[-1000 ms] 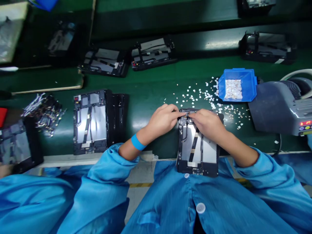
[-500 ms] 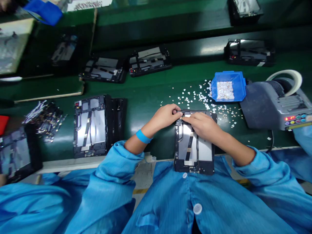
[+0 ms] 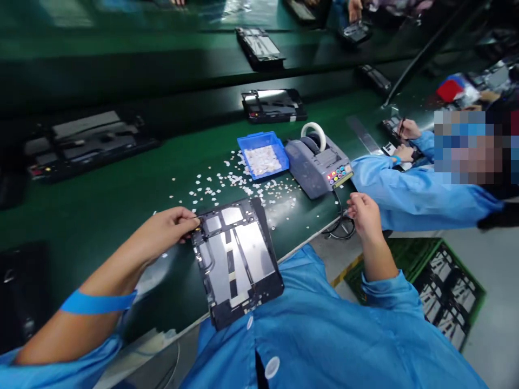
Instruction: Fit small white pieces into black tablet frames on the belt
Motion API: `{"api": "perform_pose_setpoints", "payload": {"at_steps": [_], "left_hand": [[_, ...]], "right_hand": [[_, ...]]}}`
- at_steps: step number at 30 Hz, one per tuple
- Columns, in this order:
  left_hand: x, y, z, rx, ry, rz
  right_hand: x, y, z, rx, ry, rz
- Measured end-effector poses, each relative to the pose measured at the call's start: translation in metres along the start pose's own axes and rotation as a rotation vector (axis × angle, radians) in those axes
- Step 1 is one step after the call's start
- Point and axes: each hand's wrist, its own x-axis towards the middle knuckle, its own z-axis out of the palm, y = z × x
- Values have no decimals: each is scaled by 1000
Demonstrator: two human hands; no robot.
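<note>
An opened tablet unit [image 3: 239, 259], with silver plates, black strips and a cable inside, lies at the table's front edge and overhangs it. My left hand [image 3: 172, 227] pinches its upper left corner between thumb and fingers. A blue band circles that wrist. My right hand [image 3: 364, 216] is raised off the unit, beside the grey tape dispenser [image 3: 320, 162]. Its fingers are curled together, and whether anything small sits between them is hidden. The dispenser carries a white tape roll [image 3: 314, 132] and a lit red display.
A blue bin [image 3: 263, 156] holds small white pieces, with more scattered on the green table [image 3: 170, 286]. Other tablet units [image 3: 275, 105] lie farther back. At right, a co-worker's sleeve [image 3: 405, 200] is close to my right hand. A green crate [image 3: 438, 248] with tablet units stands below.
The view has swung right. My right hand has left the tablet unit and moved right to the dispenser's front. My left hand remains at the unit's corner.
</note>
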Motion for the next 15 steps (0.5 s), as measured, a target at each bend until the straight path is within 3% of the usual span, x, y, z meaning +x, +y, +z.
{"api": "perform_pose_setpoints", "payload": {"at_steps": [3, 9, 13, 15], "left_hand": [[1, -4, -3, -20, -50, 41], [-12, 4, 4, -75, 10, -117], [-34, 14, 11, -111, 62, -193], [-49, 21, 13, -90, 189, -138]], "right_hand": [[15, 1, 12, 63, -94, 70], [22, -7, 38, 160, -184, 132], [-15, -11, 39, 198, -194, 131], [-46, -13, 46, 174, -247, 149]]}}
